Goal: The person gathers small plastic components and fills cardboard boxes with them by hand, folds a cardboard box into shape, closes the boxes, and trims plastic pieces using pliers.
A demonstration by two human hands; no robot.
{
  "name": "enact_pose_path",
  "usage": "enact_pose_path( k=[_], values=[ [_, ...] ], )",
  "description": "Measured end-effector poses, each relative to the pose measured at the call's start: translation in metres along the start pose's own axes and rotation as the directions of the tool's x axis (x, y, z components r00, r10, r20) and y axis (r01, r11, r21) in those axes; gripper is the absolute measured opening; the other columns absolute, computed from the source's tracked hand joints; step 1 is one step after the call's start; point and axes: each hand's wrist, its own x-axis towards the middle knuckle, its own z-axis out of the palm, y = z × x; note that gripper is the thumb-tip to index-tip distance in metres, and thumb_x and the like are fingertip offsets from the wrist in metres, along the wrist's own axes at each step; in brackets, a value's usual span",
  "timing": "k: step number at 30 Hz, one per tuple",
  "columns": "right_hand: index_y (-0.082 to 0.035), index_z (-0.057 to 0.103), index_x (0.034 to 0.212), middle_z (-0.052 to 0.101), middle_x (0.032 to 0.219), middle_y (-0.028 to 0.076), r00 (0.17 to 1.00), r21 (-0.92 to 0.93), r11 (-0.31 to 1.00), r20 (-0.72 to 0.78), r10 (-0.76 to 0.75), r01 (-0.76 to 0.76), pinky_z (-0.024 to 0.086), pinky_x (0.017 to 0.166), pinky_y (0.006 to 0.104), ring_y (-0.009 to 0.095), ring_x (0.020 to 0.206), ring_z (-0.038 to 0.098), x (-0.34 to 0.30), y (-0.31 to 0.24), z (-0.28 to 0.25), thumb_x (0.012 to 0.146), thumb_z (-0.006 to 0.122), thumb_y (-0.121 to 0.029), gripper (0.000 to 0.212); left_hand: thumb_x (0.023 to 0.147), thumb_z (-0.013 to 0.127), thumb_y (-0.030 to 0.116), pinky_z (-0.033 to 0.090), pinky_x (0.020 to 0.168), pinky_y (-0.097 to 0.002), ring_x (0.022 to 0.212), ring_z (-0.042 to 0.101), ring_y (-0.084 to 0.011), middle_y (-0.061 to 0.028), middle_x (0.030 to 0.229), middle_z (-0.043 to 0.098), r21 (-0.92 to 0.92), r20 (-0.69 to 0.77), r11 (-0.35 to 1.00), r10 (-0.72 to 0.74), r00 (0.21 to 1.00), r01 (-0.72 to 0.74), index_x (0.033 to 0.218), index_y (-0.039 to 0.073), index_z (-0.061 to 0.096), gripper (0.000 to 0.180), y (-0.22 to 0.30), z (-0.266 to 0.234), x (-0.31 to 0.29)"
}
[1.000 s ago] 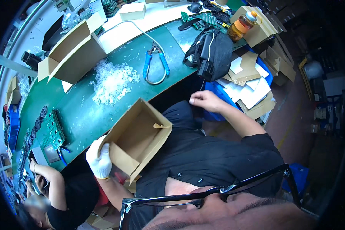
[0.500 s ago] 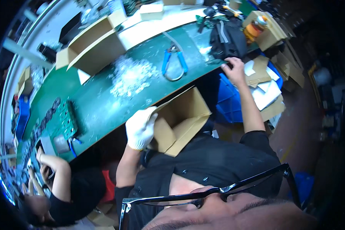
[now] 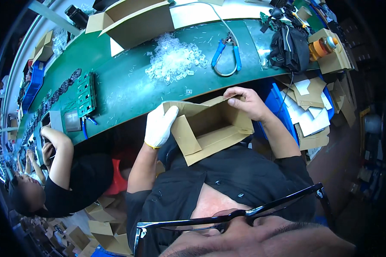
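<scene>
An open cardboard box (image 3: 221, 138) is held in front of my body, just below the table's front edge, its inside dark and facing up. My left hand (image 3: 159, 125), in a white knit glove, grips the box's left wall with the thumb on the inner side. My bare right hand (image 3: 246, 103) closes on the upper right rim, fingers bent over the edge. On the green table beyond lies a heap of small clear plastic pieces (image 3: 176, 59). To its right rest blue-handled pliers (image 3: 227, 55).
A larger open carton (image 3: 141, 28) stands behind the heap. A black bag (image 3: 289, 49) and an orange bottle (image 3: 323, 48) are at the far right. Below them, a blue bin (image 3: 283, 111) holds cardboard and paper. Green circuit boards (image 3: 86, 95) lie at left, near a seated co-worker (image 3: 58, 171).
My right hand has come from the table edge beside the bag to the box's rim. The view has shifted, and the box has turned more level, still in my left hand.
</scene>
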Motion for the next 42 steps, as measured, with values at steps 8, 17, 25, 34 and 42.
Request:
enact_pose_path(
  k=[8, 17, 25, 34, 42],
  values=[
    [0.0, 0.079, 0.108, 0.071, 0.083, -0.001, 0.881, 0.147, 0.883, 0.249, 0.402, -0.445, 0.051, 0.078, 0.0267, 0.008, 0.084, 0.064, 0.022, -0.022, 0.005, 0.104, 0.077, -0.032, 0.033, 0.104, 0.072, 0.024, 0.056, 0.094, -0.0334, 0.102, 0.071, -0.0159, -0.012, 0.113, 0.08, -0.109, 0.029, 0.962, -0.249, 0.968, 0.251, 0.129, -0.004, 0.075, 0.038, -0.018, -0.012, -0.023],
    [-0.004, 0.057, 0.148, 0.065, 0.137, 0.017, 0.978, -0.398, 0.917, 0.201, 0.045, 0.04, 0.054, 0.102, 0.0424, 0.031, 0.119, 0.068, 0.019, -0.019, 0.002, 0.098, 0.077, -0.02, 0.057, 0.105, 0.065, 0.024, 0.051, 0.108, -0.0365, 0.119, 0.069, -0.0242, -0.0155, 0.128, 0.075, -0.3, -0.035, 0.892, -0.366, 0.93, 0.339, 0.141, -0.002, 0.069, 0.044, -0.065, 0.024, -0.016],
    [0.003, 0.053, 0.153, 0.06, 0.147, 0.028, 0.979, -0.714, 0.696, 0.188, 0.076, 0.083, 0.049, 0.118, 0.0489, 0.047, 0.138, 0.059, -0.044, -0.056, 0.007, 0.087, 0.066, -0.003, 0.068, 0.11, 0.063, 0.017, 0.052, 0.102, -0.0324, 0.11, 0.067, -0.014, -0.0082, 0.125, 0.077, -0.538, 0.017, 0.842, -0.043, 0.999, 0.046, 0.135, -0.003, 0.073, 0.034, -0.069, 0.084, 0.018],
    [0.002, 0.067, 0.131, 0.062, 0.139, 0.021, 0.923, -0.837, 0.39, 0.366, -0.121, 0.384, 0.058, 0.105, 0.0439, 0.041, 0.132, 0.059, 0.01, -0.027, 0.093, 0.084, 0.067, -0.005, 0.048, 0.107, 0.057, 0.016, 0.045, 0.117, -0.0374, 0.129, 0.065, -0.0222, -0.0106, 0.14, 0.071, -0.677, -0.065, 0.704, -0.347, 0.936, 0.214, 0.145, -0.005, 0.065, 0.044, -0.139, 0.019, -0.034],
    [-0.004, 0.077, 0.132, 0.074, 0.126, 0.017, 0.977, -0.29, 0.938, 0.037, 0.21, -0.191, 0.054, 0.105, 0.0412, 0.031, 0.119, 0.07, 0.031, 0.042, 0.026, 0.088, 0.084, -0.018, 0.046, 0.111, 0.053, 0.031, 0.05, 0.082, -0.0487, 0.088, 0.067, -0.0409, -0.0308, 0.1, 0.074, -0.27, -0.179, 0.898, -0.403, 0.898, 0.349, 0.107, -0.004, 0.075, 0.041, -0.172, 0.083, 0.041]
  ],
)
